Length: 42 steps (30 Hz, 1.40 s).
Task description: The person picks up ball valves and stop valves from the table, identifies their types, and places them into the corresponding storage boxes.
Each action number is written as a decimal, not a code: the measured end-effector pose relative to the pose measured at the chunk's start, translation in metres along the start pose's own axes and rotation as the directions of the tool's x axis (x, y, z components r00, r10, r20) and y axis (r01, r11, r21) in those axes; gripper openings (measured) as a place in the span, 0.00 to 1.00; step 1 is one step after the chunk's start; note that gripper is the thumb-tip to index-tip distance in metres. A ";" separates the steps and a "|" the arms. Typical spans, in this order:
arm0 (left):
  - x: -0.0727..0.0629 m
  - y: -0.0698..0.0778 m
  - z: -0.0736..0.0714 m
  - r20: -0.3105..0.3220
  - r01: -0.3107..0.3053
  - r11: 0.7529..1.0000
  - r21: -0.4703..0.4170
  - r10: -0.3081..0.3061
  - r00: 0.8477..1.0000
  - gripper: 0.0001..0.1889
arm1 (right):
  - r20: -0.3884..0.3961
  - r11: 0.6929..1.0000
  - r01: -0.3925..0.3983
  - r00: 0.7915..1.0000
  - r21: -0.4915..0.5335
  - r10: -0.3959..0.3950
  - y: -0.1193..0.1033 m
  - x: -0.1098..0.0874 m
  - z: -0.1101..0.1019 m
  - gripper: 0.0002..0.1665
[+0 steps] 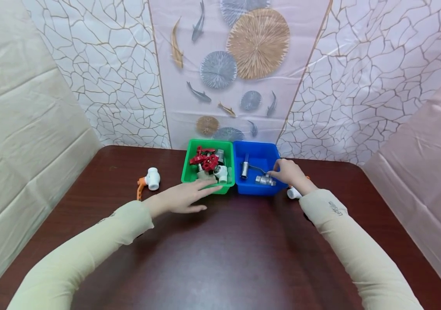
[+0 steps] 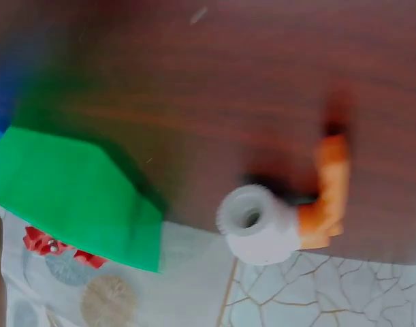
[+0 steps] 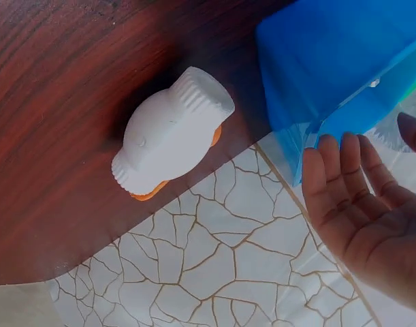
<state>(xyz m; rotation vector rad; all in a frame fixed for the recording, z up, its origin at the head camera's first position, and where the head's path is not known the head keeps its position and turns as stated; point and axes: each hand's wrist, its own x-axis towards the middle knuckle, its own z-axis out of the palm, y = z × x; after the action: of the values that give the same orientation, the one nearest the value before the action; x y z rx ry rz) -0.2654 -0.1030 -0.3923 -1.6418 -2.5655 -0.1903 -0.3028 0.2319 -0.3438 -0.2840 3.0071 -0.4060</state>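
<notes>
My left hand (image 1: pixel 187 198), its fingers straight and spread, hovers by the front of a green bin (image 1: pixel 184 172). In that bin lie valves with red handwheels (image 1: pixel 209 162) and a white valve (image 1: pixel 221 173). My right hand (image 1: pixel 288 173) reaches over the right rim of a blue bin (image 1: pixel 257 189). Its fingertips are at a metal ball valve (image 1: pixel 265 180) with a lever handle; in the right wrist view the thumb stands apart from the gently bent fingers (image 3: pixel 354 177). Another metal valve piece (image 1: pixel 245 169) lies in the blue bin.
A white valve with an orange handle (image 1: pixel 152 178) lies on the brown table (image 1: pixel 212 258), left of the green bin. Another white valve (image 3: pixel 168 133) with orange parts lies right of the blue bin, partly hidden by the right hand in the head view. Patterned cloth walls (image 1: pixel 123 86) surround the table.
</notes>
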 end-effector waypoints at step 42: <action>-0.079 -0.037 -0.005 -0.370 0.459 0.888 0.031 -0.417 0.830 0.32 | 0.390 0.354 -0.419 0.908 0.836 0.154 0.067 -0.002 0.019 0.31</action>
<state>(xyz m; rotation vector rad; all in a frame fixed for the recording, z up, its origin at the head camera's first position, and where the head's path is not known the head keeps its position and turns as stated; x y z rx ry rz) -0.2660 -0.1904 -0.4010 -0.8521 -2.5587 -0.3237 -0.3104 0.2908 -0.3803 0.2940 2.0342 -1.7068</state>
